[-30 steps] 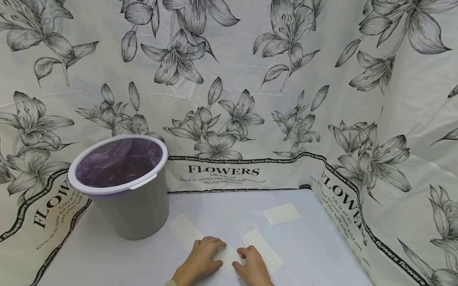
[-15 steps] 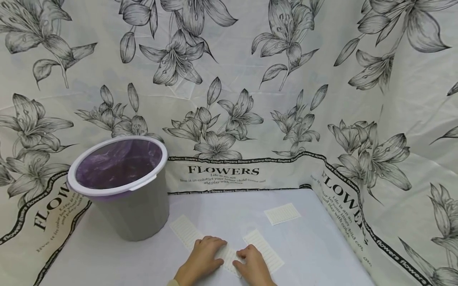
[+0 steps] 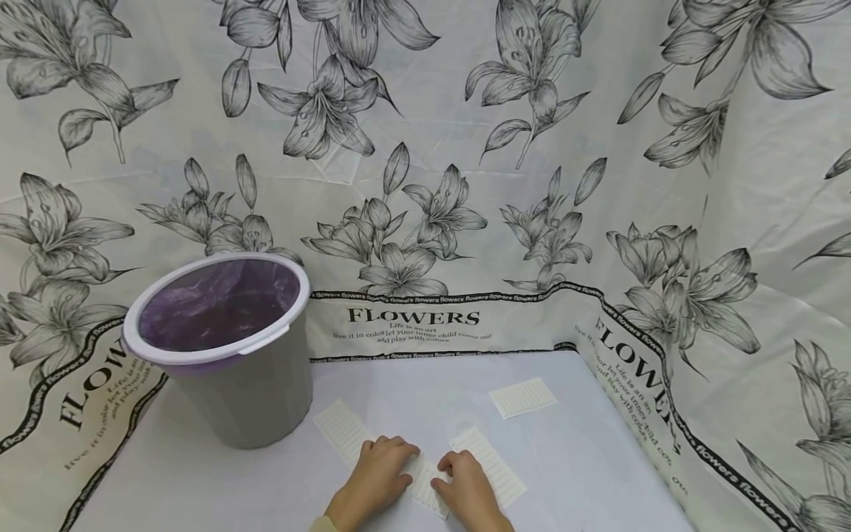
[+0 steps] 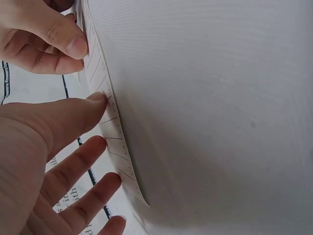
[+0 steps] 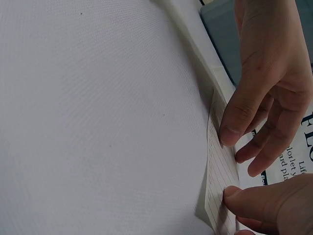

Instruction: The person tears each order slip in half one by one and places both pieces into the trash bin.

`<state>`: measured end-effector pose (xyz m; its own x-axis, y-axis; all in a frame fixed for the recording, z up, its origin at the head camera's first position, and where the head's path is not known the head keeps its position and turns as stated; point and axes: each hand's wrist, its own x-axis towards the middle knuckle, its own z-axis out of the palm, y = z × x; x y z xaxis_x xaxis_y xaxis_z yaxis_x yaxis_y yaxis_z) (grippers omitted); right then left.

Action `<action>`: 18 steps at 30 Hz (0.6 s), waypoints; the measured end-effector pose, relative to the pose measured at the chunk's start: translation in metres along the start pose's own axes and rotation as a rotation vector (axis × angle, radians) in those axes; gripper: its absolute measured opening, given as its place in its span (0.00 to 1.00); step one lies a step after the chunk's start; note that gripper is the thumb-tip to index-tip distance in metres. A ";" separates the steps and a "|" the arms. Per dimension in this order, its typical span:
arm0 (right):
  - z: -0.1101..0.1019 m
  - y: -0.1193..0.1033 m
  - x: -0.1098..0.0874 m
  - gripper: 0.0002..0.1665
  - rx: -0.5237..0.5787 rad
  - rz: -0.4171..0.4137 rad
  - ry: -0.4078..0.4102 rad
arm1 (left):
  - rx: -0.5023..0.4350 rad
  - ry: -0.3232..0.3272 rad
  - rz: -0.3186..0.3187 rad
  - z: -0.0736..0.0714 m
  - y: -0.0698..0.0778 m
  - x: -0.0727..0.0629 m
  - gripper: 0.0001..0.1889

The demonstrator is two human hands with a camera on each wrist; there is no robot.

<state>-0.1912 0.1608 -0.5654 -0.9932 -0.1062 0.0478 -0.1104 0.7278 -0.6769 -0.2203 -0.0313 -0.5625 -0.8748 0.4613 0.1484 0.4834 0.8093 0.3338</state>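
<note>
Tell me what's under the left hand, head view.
A lined white sheet shows on its thumb side; a similar lined piece sticks out toward the gray bin. The left hand covers what lies between, so whether they join can't be seen.

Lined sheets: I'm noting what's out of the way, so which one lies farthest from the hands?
The lined sheet toward the back right of the table: it lies apart, while the others are close to the left hand or right hand.

The bin (image 3: 266, 403) is stood on the tabletop (image 3: 585, 473); to its right, sheets (image 3: 495, 469) are spread, one just beside it; behind it, a cloth (image 3: 425, 133) is hung.
</note>
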 end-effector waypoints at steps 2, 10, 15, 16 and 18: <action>-0.001 -0.001 0.000 0.13 0.006 -0.002 -0.008 | 0.007 0.008 0.001 -0.001 0.000 0.001 0.20; -0.003 -0.002 0.002 0.12 0.016 -0.027 -0.027 | 0.022 -0.002 0.006 0.001 -0.003 0.002 0.19; -0.004 -0.002 0.003 0.13 0.023 -0.042 -0.034 | 0.019 -0.024 0.019 0.002 -0.004 0.001 0.18; -0.004 -0.002 0.003 0.13 0.025 -0.040 -0.035 | 0.014 -0.028 0.020 0.001 -0.004 0.001 0.18; -0.005 -0.003 0.003 0.13 0.028 -0.036 -0.036 | 0.005 -0.036 0.020 0.000 -0.004 0.001 0.18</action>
<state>-0.1945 0.1614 -0.5601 -0.9865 -0.1568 0.0469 -0.1449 0.7037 -0.6956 -0.2232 -0.0339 -0.5640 -0.8633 0.4899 0.1212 0.5008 0.8015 0.3267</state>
